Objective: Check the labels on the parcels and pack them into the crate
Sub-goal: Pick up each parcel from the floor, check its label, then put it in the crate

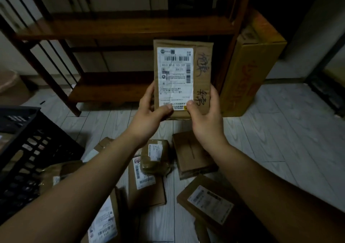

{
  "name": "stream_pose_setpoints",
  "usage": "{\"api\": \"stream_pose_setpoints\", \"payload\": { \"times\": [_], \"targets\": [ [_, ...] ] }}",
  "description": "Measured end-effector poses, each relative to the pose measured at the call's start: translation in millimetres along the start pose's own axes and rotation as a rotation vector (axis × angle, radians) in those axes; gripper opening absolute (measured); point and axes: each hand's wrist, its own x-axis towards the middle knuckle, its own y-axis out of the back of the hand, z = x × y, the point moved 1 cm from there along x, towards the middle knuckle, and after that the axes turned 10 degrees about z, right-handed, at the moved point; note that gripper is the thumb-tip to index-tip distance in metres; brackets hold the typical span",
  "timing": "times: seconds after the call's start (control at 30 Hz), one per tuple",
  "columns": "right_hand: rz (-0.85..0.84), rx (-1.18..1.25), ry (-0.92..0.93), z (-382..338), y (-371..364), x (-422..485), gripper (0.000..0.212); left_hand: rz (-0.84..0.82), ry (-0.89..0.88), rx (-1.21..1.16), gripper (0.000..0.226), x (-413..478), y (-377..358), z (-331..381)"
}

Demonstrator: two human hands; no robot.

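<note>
Head view: task looks early-to-mid. Several loose parcels (155, 155) lie on the floor (280, 130), unpacked; black crate (31, 149) at left, contents hard to tell. Flat cardboard parcel (202, 71) is up at label check, shipping label (174, 78) facing cam. Left grip (149, 114) & right grip (205, 115) each pinch a bottom corner, thumbs on front, fingers curled behind

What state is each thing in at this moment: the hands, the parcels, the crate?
Held parcel: upright in the air, label facing the camera.
Left hand: grips the parcel's lower left edge, thumb on the label.
Right hand: grips its lower right edge, thumb in front.
Crate: on the floor at left, contents unclear.
Taped parcel: lies on a flat parcel, label up.
Tall box: stands on end beside the shelf.
</note>
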Motion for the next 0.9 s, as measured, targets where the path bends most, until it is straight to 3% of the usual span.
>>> {"api": "stream_pose_setpoints", "payload": {
  "times": [0.17,0.37,0.57,0.9],
  "targets": [
    [-0.019,0.000,0.065,-16.4,-0.4,3.0,0.067,0.023,-0.071,-0.002,0.070,-0.1,11.7,15.9],
    [-0.096,0.010,0.045,-53.9,1.5,12.7,0.066,0.047,0.015,-0.025,0.068,-0.7,21.1,61.7],
    [-0.103,-0.033,-0.015,-223.5,10.5,42.4,0.073,0.047,0.117,-0.013,0.079,4.1,31.1,226.0],
    [-0.090,-0.047,-0.036,-547.0,19.5,31.9,0.066,-0.052,0.134,-0.043,0.073,-32.3,82.2,540.2]
  ]
}}
